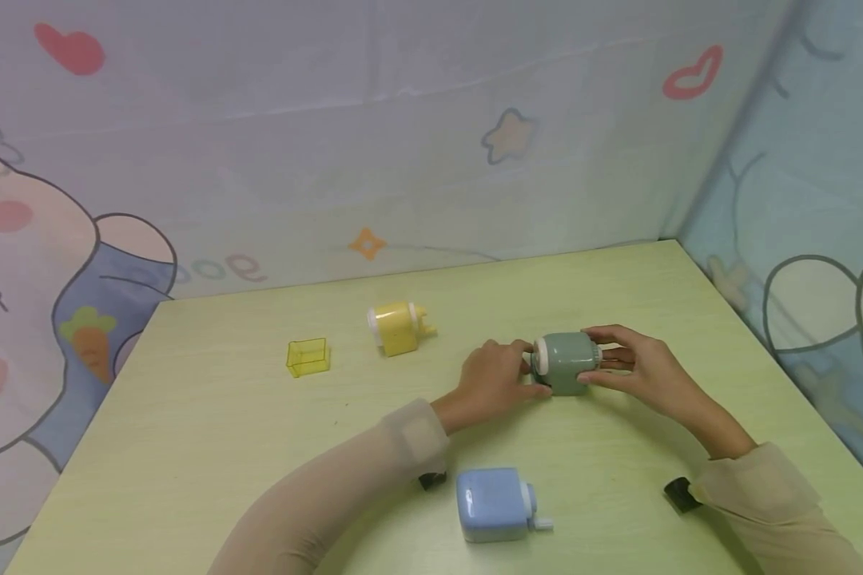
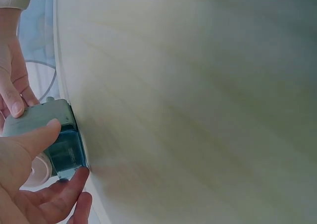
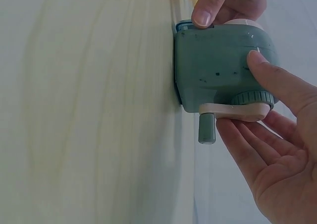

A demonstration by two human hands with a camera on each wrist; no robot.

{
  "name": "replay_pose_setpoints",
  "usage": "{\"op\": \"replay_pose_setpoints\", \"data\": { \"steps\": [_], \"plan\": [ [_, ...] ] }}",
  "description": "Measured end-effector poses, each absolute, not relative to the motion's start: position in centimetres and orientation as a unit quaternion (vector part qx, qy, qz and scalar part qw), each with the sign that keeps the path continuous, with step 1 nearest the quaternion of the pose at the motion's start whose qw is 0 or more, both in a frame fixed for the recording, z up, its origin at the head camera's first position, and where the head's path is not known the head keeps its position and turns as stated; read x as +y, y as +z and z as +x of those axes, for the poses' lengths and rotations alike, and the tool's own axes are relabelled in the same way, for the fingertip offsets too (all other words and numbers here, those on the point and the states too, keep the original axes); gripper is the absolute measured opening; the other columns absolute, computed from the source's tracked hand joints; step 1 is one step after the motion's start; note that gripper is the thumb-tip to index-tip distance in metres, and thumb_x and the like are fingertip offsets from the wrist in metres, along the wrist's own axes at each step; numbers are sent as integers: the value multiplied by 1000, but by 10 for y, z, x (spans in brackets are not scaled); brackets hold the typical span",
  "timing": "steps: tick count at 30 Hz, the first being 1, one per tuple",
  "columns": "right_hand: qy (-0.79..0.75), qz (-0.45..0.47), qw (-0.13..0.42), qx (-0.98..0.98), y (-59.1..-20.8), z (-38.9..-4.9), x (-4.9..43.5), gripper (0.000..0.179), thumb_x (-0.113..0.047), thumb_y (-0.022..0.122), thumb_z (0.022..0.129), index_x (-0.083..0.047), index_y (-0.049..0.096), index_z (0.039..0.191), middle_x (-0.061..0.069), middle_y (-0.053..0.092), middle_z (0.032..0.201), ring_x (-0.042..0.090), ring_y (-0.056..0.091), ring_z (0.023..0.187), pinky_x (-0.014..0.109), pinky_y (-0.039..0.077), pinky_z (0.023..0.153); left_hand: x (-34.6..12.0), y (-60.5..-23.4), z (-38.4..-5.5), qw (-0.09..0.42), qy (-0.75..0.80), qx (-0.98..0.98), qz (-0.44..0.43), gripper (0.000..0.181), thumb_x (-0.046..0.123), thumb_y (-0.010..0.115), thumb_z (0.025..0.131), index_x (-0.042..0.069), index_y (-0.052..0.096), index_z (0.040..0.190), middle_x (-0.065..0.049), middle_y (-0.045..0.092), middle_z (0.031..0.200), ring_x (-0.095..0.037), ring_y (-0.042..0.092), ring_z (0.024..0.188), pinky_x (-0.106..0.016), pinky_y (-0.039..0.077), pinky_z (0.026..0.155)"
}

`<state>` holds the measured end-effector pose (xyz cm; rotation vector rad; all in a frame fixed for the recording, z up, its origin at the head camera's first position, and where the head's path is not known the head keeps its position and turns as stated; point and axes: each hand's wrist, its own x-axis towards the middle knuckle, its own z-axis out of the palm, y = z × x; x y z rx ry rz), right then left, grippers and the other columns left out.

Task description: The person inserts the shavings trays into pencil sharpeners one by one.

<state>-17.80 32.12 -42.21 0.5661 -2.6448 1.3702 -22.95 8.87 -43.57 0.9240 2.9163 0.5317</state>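
Note:
A green hand-crank pencil sharpener (image 1: pixel 566 363) stands on the table between both hands. My left hand (image 1: pixel 495 377) pinches its translucent blue-green shavings drawer (image 2: pixel 68 149), thumb on one side and a fingertip on the other. In the left wrist view the drawer sticks partly out of the body. On the opposite end my right hand (image 1: pixel 643 371) holds the body, its thumb on one face and its other fingers behind the crank (image 3: pixel 237 111). The crank's small green handle (image 3: pixel 206 129) points away from the sharpener in the right wrist view.
Farther back stands a yellow pencil sharpener (image 1: pixel 395 327), with a clear yellow drawer (image 1: pixel 309 358) lying apart to its left. A blue pencil sharpener (image 1: pixel 492 503) sits near the front, between my forearms. A printed cloth (image 1: pixel 417 160) rises behind the table (image 1: pixel 223 415).

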Motion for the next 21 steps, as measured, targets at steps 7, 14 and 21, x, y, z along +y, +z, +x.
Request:
{"op": "replay_pose_setpoints", "data": {
  "steps": [7,14,21],
  "plan": [
    [453,185,54,-870,-423,-178,322,57,-4,80,83,5,55,133,27,61,125,41,67,101,28,56,80,89,-431,-231,41,203,932,298,67,51,82,78,11,63,128,7,75,95,-6,63,77,-16,42,58],
    [464,189,54,-864,-422,-178,321,57,-2,79,83,6,54,133,28,60,126,43,66,102,19,54,79,90,-433,-233,44,214,928,301,66,49,83,77,9,64,126,7,75,94,-4,63,75,-16,43,59],
    [468,190,53,-861,-423,-179,322,57,-1,80,82,6,54,132,28,60,126,43,66,103,17,53,78,91,-434,-236,54,219,928,295,68,50,84,76,10,64,126,8,75,94,-4,66,80,-17,45,63]
  ]
}}
